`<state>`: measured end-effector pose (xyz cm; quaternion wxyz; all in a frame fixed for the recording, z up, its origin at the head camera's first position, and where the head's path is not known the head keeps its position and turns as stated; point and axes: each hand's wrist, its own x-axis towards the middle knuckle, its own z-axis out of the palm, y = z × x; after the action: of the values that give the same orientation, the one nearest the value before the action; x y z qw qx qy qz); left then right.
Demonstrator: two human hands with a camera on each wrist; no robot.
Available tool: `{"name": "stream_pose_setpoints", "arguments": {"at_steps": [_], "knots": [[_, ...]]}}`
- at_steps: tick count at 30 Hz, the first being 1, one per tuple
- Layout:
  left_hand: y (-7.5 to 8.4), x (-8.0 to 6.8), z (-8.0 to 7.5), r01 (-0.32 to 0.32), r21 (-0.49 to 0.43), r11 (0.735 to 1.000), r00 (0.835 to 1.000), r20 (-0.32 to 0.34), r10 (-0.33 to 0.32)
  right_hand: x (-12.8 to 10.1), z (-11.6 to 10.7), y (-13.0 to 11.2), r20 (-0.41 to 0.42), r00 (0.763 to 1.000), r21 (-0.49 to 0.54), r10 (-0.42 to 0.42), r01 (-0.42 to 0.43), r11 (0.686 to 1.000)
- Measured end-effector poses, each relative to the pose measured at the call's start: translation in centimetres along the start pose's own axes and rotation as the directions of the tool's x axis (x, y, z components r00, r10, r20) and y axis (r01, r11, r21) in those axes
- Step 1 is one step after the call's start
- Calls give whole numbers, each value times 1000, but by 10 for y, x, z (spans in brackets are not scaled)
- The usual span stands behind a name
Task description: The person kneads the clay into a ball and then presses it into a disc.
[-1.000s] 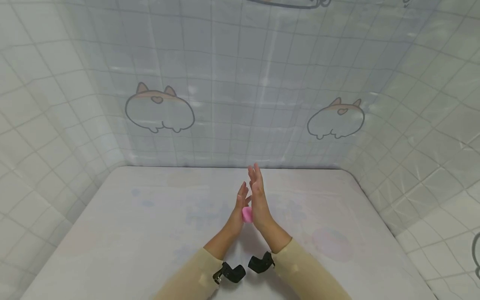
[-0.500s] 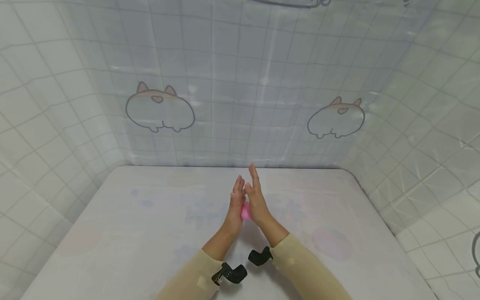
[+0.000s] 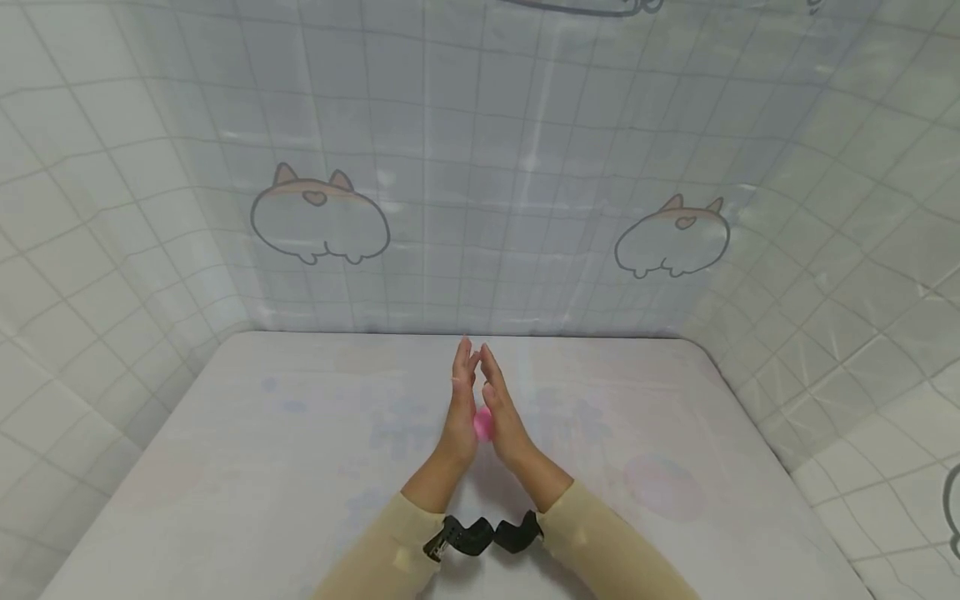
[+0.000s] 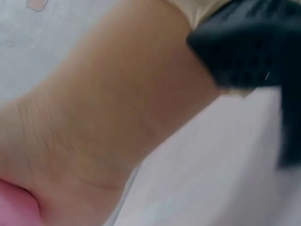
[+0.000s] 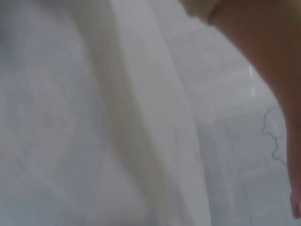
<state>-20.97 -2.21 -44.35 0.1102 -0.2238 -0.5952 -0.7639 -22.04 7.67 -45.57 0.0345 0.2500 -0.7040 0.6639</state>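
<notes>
A round pink lump (image 3: 483, 424), which looks like modelling clay, sits between the two palms near the middle of the table. My left hand (image 3: 460, 421) presses it from the left with its fingers straight and pointing away. From the right, my right hand (image 3: 507, 421) leans against it in the same way, its fingers extended. The fingertips of both hands come close together at the top. In the left wrist view a pink part of the lump (image 4: 18, 207) shows beside a bare wrist. The right wrist view is blurred, with a forearm at its right edge.
The table (image 3: 262, 467) has a pale cover with faint printed patches. White grid-patterned sheeting (image 3: 480, 208) with animal drawings rises behind and at both sides. Two black wrist cameras (image 3: 468, 536) sit close together between the cream sleeves (image 3: 393, 550).
My left hand has slid forward while my right hand has drawn back, and both have shifted left. The pink lump has moved slightly left between the palms.
</notes>
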Motion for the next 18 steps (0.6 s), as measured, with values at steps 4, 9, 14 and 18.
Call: {"name": "stream_pose_setpoints", "arguments": {"at_steps": [4, 9, 14, 18], "knots": [[-5, 3, -3, -9, 66, 998, 1000, -14, 10, -5, 3, -2, 22, 998, 38, -63, 63, 997], [-10, 6, -10, -4, 145, 989, 999, -41, 10, -11, 6, -4, 73, 987, 61, -143, 139, 988], [-12, 9, -14, 8, 222, 975, 999, -46, 2, -12, 7, -11, 71, 980, 88, -186, 179, 980], [-14, 9, -14, 29, 260, 965, 999, -24, -23, -11, 5, -18, 21, 977, 92, -211, 209, 974]]}}
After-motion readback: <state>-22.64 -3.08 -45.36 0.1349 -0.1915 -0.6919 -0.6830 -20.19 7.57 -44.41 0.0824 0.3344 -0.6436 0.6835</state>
